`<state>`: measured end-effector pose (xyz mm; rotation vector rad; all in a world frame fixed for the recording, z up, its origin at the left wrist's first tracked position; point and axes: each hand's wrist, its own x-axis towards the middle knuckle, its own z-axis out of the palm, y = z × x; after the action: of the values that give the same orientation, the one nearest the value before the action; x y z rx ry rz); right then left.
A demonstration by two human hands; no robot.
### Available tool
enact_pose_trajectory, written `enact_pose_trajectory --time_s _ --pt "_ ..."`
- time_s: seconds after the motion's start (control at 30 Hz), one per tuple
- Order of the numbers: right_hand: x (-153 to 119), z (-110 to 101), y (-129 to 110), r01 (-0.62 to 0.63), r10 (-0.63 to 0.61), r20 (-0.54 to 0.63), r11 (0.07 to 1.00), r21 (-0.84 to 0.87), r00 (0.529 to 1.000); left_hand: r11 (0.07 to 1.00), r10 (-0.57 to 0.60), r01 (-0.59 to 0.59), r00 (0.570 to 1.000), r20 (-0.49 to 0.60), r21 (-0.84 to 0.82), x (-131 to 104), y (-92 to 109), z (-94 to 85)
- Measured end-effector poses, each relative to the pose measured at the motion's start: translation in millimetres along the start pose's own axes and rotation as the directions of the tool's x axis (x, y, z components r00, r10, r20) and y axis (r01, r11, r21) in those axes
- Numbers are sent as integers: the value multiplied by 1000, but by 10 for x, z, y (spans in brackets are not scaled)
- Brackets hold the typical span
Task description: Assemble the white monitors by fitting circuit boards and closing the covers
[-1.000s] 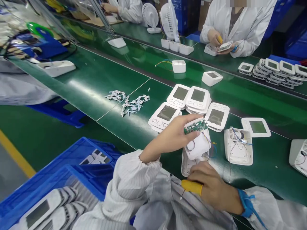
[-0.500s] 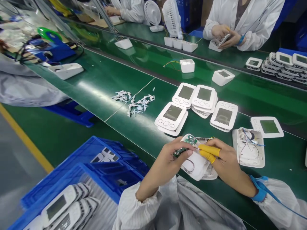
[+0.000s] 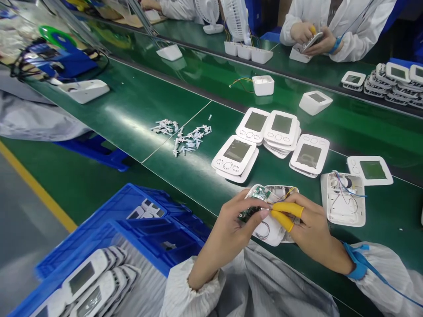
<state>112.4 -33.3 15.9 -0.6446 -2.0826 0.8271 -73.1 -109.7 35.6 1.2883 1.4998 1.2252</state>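
Observation:
My left hand (image 3: 236, 222) is closed, with thumb and index fingertip pinched together over a white plastic housing half (image 3: 276, 235). In that housing sits a green circuit board (image 3: 260, 193), partly covered by my left fingers; a thin coiled wire (image 3: 263, 230) lies below it. Two yellow finger cots cover the thumb and index finger of my right hand (image 3: 309, 226), whose tips pinch right beside the left fingertips. What lies between the fingertips is too small to name. Behind the right hand shows another open housing (image 3: 291, 190) with a yellow wire.
Right of my hands lies an open housing with wires (image 3: 343, 207) beside a display cover (image 3: 372, 171). Stacked display covers (image 3: 280, 127) stand ahead, and small pale plastic parts (image 3: 188, 140) lie left. Blue crates (image 3: 158, 237) sit at lower left. Across the bench a co-worker's hands (image 3: 310, 39) hold a device.
My fingertips stay together over the circuit board, with the right finger cots shifted slightly. More of the housing behind and its yellow wire now shows. The view has tilted a little.

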Motion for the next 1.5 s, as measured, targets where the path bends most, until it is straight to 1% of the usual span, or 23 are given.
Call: enact_pose_trajectory --time_s 0.1,0.27,0.33,0.57,0.67,0.8,1.03,1.27,1.4,1.5 --pt "-9 -12 -7 -3 3 0 1000 -1 1000 1000 5 -5 1000 7 -4 -14 -3 7" --pt "-33 -6 1 25 -25 -22 1000 -9 999 999 37 -37 999 11 27 -18 -10 27" --pt "-41 1 -8 31 -32 -10 999 -23 999 999 40 -40 999 6 33 -20 -6 37" --pt "-43 28 -74 131 -131 7 982 -137 991 997 70 -70 998 0 41 -63 4 77" --pt "-31 31 -78 118 -120 -2 981 -157 993 998 54 -53 998 -31 29 -94 4 118" --pt "-20 33 -71 93 -97 -21 985 -142 995 999 40 -41 991 -127 -5 -146 5 202" --pt "-24 45 -67 36 -38 -19 995 -90 999 989 -119 94 965 -233 -117 -260 -34 318" --pt "-29 54 -67 12 -12 -7 998 -67 1000 986 -156 132 948 -279 -105 -303 -32 355" --pt "-31 51 -77 20 -21 -7 997 -69 1000 984 -163 133 943 -289 -120 -309 -46 373" --pt "-35 54 -82 8 -9 -17 998 -62 1000 987 -147 121 944 -294 -105 -311 -47 389"
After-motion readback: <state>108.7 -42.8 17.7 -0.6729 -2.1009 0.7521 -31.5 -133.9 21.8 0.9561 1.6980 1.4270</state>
